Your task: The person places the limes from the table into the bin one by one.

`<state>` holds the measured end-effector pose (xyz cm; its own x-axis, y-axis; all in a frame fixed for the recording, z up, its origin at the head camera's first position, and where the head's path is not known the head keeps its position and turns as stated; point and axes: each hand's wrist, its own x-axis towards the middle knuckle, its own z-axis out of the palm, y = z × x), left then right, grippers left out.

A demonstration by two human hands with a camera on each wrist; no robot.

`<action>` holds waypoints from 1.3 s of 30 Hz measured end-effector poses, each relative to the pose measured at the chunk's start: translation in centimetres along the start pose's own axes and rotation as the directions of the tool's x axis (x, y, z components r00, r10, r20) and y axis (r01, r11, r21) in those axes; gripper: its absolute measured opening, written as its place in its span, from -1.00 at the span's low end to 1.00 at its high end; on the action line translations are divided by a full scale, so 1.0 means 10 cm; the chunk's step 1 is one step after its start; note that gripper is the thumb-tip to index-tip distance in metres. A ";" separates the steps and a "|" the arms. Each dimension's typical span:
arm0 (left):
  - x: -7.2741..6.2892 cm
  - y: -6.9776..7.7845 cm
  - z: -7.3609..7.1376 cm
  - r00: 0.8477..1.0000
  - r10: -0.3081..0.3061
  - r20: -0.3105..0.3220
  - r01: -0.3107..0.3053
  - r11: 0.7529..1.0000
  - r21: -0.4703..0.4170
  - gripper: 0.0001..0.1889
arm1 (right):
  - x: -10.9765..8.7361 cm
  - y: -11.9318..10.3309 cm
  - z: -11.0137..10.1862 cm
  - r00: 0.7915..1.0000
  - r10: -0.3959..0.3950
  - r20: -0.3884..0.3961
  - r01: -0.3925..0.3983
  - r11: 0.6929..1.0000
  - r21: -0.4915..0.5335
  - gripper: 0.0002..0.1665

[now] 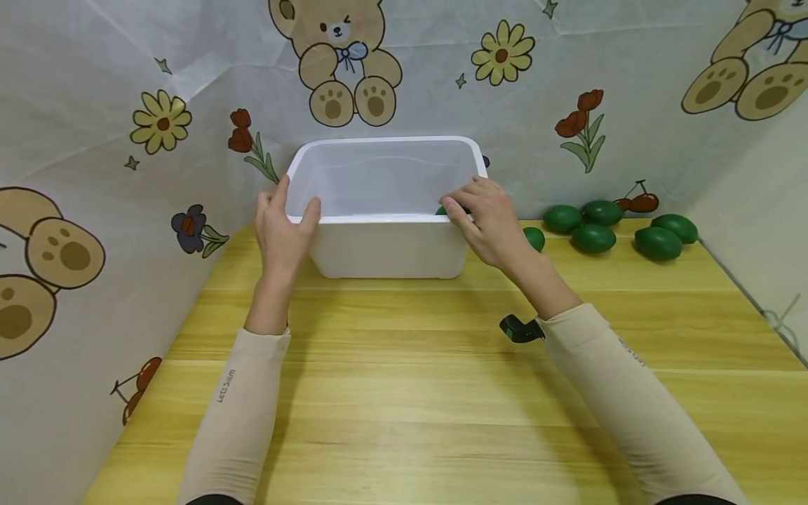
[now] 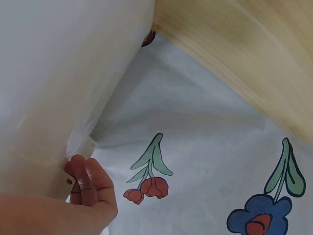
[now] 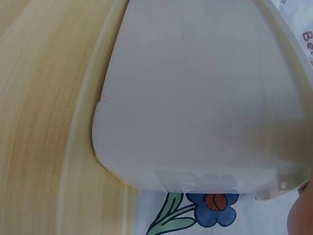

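Positioning step, apparently: left hand and right hand grip opposite sides of the white bin, at the surface's back; the next move calls for steady, even support.

Both forearms reach forward, left hand gripping, right hand curled and angled inward.

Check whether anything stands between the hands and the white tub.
Nothing visible does. The left hand grips the white tub at its left end, and the right hand reaches over its front right rim. A green object shows beneath the right hand; whether it is held is unclear.
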<state>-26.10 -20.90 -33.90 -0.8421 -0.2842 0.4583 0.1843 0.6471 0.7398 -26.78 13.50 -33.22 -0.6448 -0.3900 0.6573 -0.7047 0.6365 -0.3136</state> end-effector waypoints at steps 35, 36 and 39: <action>-0.03 -0.01 0.00 0.999 0.016 -0.031 -0.016 1.000 0.007 -0.24 | -0.45 0.32 -0.19 1.000 -0.020 0.018 0.019 1.000 0.024 0.14; -0.02 -0.01 0.00 0.999 0.019 -0.030 -0.019 1.000 0.006 -0.24 | -0.48 0.36 -0.20 1.000 -0.011 0.005 0.010 1.000 0.018 0.14; -0.02 0.01 -0.01 0.999 0.025 -0.027 -0.025 1.000 0.003 -0.24 | -0.57 0.47 -0.24 0.997 0.077 -0.012 -0.078 0.997 -0.014 0.08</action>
<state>-25.86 -20.81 -33.88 -0.8231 -0.2873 0.4899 0.2037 0.6559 0.7269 -25.75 20.29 -36.80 -0.6940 -0.3318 0.6390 -0.6482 0.6744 -0.3537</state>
